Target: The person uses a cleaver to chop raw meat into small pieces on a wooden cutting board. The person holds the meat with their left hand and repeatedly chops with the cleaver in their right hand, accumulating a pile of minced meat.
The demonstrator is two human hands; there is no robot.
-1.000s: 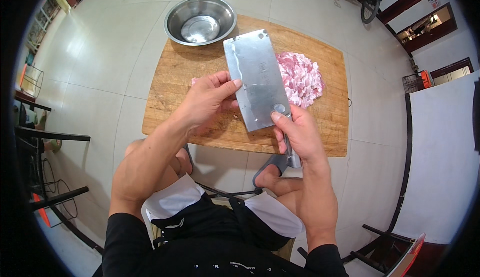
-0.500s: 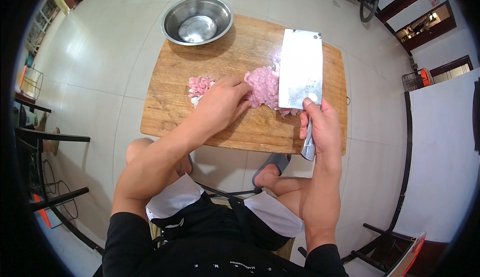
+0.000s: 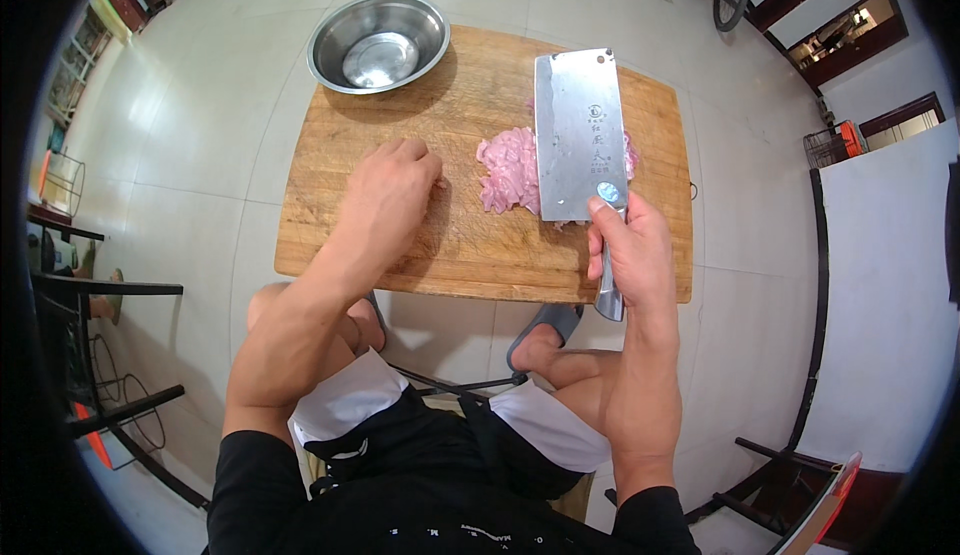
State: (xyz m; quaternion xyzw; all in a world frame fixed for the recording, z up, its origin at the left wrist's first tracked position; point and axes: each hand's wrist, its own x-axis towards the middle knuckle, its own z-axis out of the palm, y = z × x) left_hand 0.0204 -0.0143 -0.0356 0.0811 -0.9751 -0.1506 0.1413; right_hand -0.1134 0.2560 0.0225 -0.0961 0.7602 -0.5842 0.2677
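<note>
My right hand point(image 3: 632, 247) grips the handle of a cleaver point(image 3: 582, 125). Its broad steel blade is held flat above the cutting board, covering part of the meat. Left of the blade, a heap of sliced pink raw meat point(image 3: 510, 167) lies on the wooden cutting board point(image 3: 480, 265). Over the board's left half, my left hand point(image 3: 390, 190) is closed with its fingers curled down, apart from the heap. It covers the spot where a small pile of diced meat lay, so what its fingers hold is hidden.
A steel bowl point(image 3: 380, 45) stands at the board's far left corner, with nothing in it. Tiled floor point(image 3: 200, 135) surrounds the board. Dark metal frames point(image 3: 110, 285) stand at the left, and a white panel point(image 3: 880, 305) is at the right. My knees are below the near edge.
My left hand has moved left from the sliced heap to the small diced pile, which is now hidden. The cleaver has tilted slightly and shifted a little to the left over the meat.
</note>
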